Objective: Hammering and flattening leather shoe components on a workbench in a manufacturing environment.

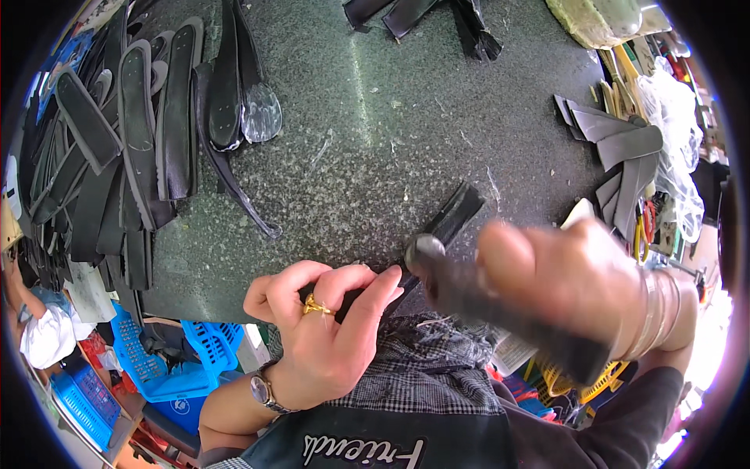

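Note:
A black leather-like strap (pixel 457 211) lies slantwise on the near part of the dark stone-topped table. My left hand (pixel 328 320), with a ring and a wristwatch, pinches its near end between thumb and fingers. In my right hand (pixel 562 273) is a hammer (pixel 508 301), blurred by motion. Its rounded metal head is over the strap, just right of my left fingertips; whether it touches cannot be made out. The fingers of my right hand wrap round the dark handle.
Piled at the left are many black straps (pixel 139 125) with rounded ends. More black strips (pixel 414 16) lie at the far edge, and others (pixel 629 148) at the right, by scissors (pixel 642 234) and a clear plastic bag (pixel 676 133). Below left stands a blue basket (pixel 168 383).

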Demonstrator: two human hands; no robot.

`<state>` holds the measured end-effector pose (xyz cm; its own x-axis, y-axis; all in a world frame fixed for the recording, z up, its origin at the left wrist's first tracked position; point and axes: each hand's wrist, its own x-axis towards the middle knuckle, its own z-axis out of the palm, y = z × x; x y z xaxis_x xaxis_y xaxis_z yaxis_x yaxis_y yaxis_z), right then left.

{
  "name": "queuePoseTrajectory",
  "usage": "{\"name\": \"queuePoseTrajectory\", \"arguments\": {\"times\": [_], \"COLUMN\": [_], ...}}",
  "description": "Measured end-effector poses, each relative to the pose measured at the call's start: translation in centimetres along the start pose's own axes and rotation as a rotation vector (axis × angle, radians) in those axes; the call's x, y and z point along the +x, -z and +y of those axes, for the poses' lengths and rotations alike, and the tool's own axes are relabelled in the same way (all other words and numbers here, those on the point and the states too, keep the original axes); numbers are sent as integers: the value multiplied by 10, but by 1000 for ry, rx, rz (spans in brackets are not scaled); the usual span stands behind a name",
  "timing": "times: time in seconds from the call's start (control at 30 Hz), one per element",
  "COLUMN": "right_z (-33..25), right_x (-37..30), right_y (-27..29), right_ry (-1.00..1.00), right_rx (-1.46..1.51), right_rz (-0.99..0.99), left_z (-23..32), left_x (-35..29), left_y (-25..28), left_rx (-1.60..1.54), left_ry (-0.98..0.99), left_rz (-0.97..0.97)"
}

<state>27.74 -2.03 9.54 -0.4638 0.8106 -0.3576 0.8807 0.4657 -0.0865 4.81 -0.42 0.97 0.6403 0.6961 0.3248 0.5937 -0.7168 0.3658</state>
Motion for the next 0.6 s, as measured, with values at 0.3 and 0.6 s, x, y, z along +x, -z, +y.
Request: {"name": "queuePoseTrajectory", "arguments": {"times": [0.3, 0.6], "right_z": [11, 25], "right_x": [-21, -11], "right_y": [9, -8], "right_ry": [-453, -185], "right_rx": [552, 439], "right_rz": [143, 348], "left_z": [0, -7], "left_x": [37, 21], "left_y": [-14, -12], "left_rx": [-15, 8], "left_ry": [-40, -28], "left_rz": [87, 65]}}
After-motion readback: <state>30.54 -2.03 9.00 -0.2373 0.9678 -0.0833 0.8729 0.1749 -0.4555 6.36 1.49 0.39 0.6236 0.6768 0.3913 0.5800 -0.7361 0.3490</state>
